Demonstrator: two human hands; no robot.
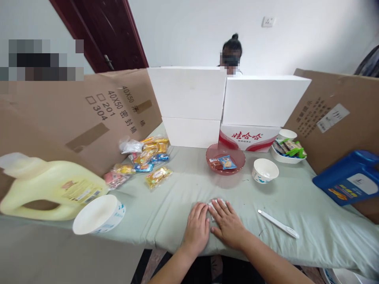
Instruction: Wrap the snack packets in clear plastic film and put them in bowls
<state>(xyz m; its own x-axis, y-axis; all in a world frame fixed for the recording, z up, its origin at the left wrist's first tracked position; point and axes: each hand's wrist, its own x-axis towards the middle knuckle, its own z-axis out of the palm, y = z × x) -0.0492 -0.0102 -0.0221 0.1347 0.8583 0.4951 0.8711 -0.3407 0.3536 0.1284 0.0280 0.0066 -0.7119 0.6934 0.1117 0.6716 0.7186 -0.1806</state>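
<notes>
A small white packet (pixel 217 204) is pinned flat on the tabletop (pixel 177 197) under the fingertips of both hands, left hand (pixel 197 228) and right hand (pixel 227 224) laid open, palms down, side by side. The packet lies just ahead of the hands, nearer the right. Beyond it stands a red bowl (pixel 225 159); a white pen (pixel 278 223) lies right of the packet, bare cloth between.

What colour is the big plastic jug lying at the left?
Pale yellow plastic jug, seen in the head view.
</notes>
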